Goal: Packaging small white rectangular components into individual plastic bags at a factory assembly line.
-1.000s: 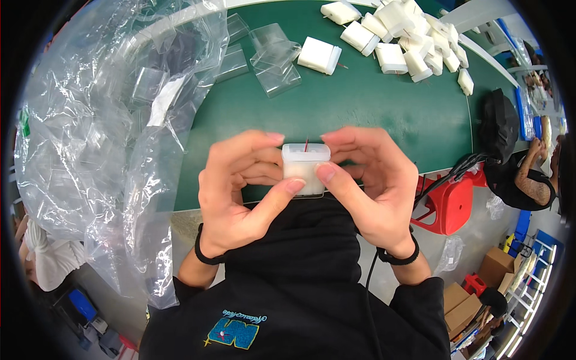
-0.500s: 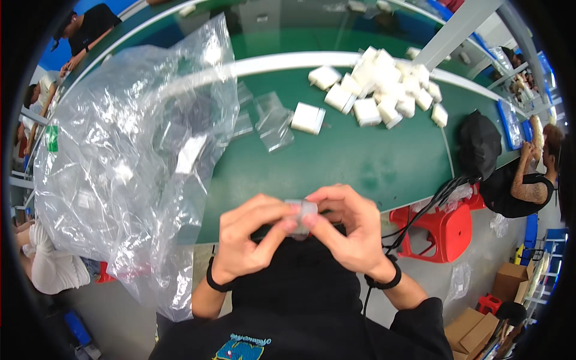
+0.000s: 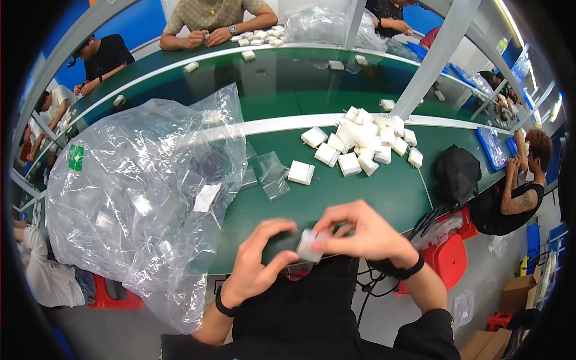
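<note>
Between the thumb and fingers of my right hand is a small white block, box-shaped and slightly blurred, held over the table's near edge. My left hand is just left of it, thumb and fingers curved apart with nothing between them. Beyond my hands, a single white block lies on the green table. Behind it to the right is a heap of similar white blocks. Several clear plastic sleeves lie flat to the left of the single block.
A large clear plastic bag covers the table's left side and hangs over its edge. On the right sit a black bag, dark cables and a red stool. A white rail borders a green belt. Co-workers sit around.
My left hand has come off the white block, which both hands held before. My right hand keeps it, turned to another angle. The view has tilted up, showing more of the far side.
</note>
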`<state>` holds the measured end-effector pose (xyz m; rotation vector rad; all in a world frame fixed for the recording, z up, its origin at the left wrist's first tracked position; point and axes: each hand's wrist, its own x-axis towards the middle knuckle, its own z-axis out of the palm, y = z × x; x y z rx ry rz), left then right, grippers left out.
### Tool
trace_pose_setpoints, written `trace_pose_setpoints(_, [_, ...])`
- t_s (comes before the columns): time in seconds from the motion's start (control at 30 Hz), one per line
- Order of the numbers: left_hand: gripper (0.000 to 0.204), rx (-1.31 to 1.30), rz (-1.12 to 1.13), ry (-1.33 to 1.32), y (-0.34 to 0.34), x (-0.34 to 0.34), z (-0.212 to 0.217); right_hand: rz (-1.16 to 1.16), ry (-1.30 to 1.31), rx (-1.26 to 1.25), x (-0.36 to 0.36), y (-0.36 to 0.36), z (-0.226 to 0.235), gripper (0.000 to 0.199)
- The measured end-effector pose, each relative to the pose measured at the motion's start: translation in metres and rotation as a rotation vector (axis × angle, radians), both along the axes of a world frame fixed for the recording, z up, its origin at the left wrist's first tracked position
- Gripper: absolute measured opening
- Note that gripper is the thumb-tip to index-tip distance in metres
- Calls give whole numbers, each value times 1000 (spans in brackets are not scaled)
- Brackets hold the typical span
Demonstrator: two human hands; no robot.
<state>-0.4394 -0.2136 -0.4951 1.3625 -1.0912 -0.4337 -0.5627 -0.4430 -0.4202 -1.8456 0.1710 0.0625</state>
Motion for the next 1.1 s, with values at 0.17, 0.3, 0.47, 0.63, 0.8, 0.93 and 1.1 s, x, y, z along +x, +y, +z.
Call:
trace_pose_setpoints(0.17, [68,373,141,-440,-19,-4,19,-138,255,62,45,-60,23,27])
trace_pose_setpoints(0.3, [78,451,271,-638,-31,-9,15,-312,18,228,79,-75,33,38])
trace_pose_setpoints(0.47, [78,438,329,-703,-32,-8,11,-415,-241,317,94,-73,19,57])
trace_pose_setpoints(0.63, [67,358,294,-669,-26,-9,10,-290,-139,65,91,-55,9,32])
trace_pose_setpoints(0.8, [60,322,297,-663,-27,-9,11,-172,-183,-360,105,-41,7,29])
trace_pose_setpoints(0.93, [54,296,379,-651,-29,-12,9,-113,-304,-874,116,-45,2,25])
trace_pose_setpoints(1.1, [44,263,367,-591,-25,-7,3,-58,-101,-1022,112,-57,-5,30])
